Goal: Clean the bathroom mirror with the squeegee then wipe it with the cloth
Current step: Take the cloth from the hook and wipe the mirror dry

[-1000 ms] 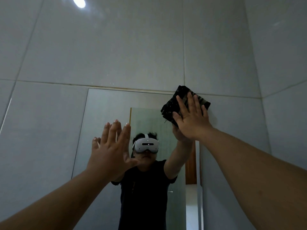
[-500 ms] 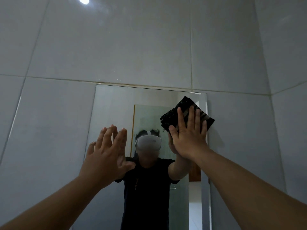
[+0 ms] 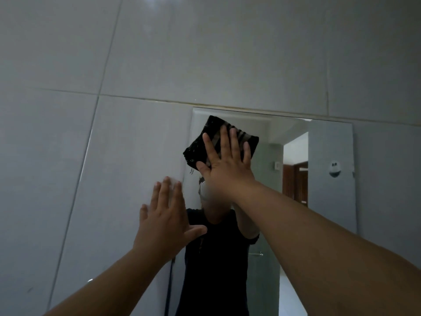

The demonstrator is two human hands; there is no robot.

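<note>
A frameless mirror (image 3: 330,151) hangs on the grey tiled wall. A folded black cloth with pale stripes (image 3: 205,142) lies flat against the glass near its upper left corner. My right hand (image 3: 225,165) presses the cloth to the mirror with straight, spread fingers. My left hand (image 3: 166,215) is held up flat with straight fingers at the mirror's left edge, over the wall tile beside it; whether it touches the wall is unclear. No squeegee is in view.
Large grey wall tiles (image 3: 205,53) surround the mirror. The mirror reflects a person in a dark shirt, a lit doorway (image 3: 295,169) and a small white fixture (image 3: 334,169) on the far wall.
My right hand has slid the cloth from the mirror's upper right corner to its upper left. My view has swung left, and my left hand now sits at the mirror's left edge.
</note>
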